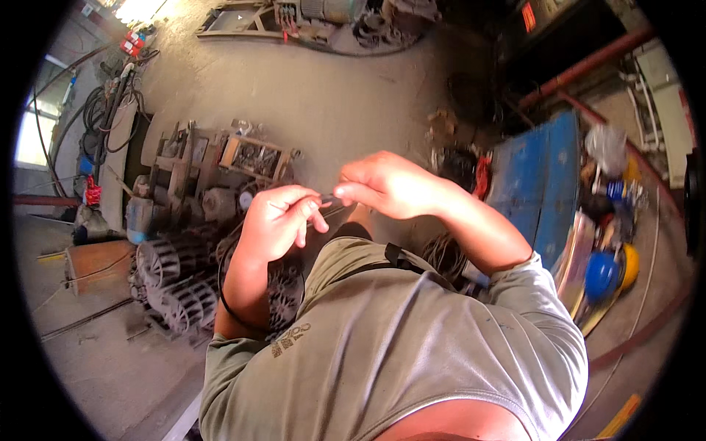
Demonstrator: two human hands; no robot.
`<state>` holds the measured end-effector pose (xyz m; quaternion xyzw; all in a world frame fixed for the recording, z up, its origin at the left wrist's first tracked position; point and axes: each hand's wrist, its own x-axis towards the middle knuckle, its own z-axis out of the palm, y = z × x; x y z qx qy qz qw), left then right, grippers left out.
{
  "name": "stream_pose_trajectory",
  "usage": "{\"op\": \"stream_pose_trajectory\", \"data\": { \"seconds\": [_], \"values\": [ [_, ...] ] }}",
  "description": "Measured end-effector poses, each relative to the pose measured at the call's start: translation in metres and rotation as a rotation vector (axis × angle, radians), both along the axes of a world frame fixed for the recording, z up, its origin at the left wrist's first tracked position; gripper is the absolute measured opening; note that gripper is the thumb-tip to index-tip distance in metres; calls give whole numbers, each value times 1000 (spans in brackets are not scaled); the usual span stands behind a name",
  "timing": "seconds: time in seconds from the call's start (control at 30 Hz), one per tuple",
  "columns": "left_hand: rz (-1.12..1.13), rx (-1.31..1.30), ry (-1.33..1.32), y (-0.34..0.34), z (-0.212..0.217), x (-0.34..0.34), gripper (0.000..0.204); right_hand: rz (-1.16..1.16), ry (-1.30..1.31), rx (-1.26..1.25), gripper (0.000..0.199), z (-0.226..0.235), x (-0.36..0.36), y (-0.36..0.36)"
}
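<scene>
My left hand [278,223] and my right hand [386,185] meet in front of my waist, fingertips nearly touching. Between them shows a small thin dark piece [328,199], too small to name. The left thumb and forefinger pinch at one end of it, with the other left fingers curled loosely below. At its other end, the right thumb presses against the bent fingers. A black cable [222,283] curves along my left forearm; where its ends run is hidden.
Finned round metal parts [184,305] and machine parts [202,173] lie to the left. A blue metal cabinet or bench [535,184] stands at the right, near blue [602,276] and yellow [629,266] hard hats. Ahead, a motor on a frame [323,11] sits on the concrete floor.
</scene>
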<state>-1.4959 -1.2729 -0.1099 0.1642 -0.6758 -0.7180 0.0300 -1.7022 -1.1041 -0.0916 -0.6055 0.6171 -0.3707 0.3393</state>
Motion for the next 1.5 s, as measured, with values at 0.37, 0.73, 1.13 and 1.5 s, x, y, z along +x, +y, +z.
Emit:
{"op": "stream_pose_trajectory", "data": {
  "seconds": [0.37,0.73,1.13,1.5],
  "values": [
    [208,83,-139,-276,30,-242,33,-211,-428,75,29,-4,-310,-247],
    [336,-216,-153,-548,32,-441,24,530,-105,-56,30,1,-461,-675],
    [916,36,-137,-941,20,-381,33,725,87,228,24,-5,-564,-1151],
    [1080,405,180,-1349,-14,-346,34,338,-545,200,23,-38,-568,-1545]
  ]
}}
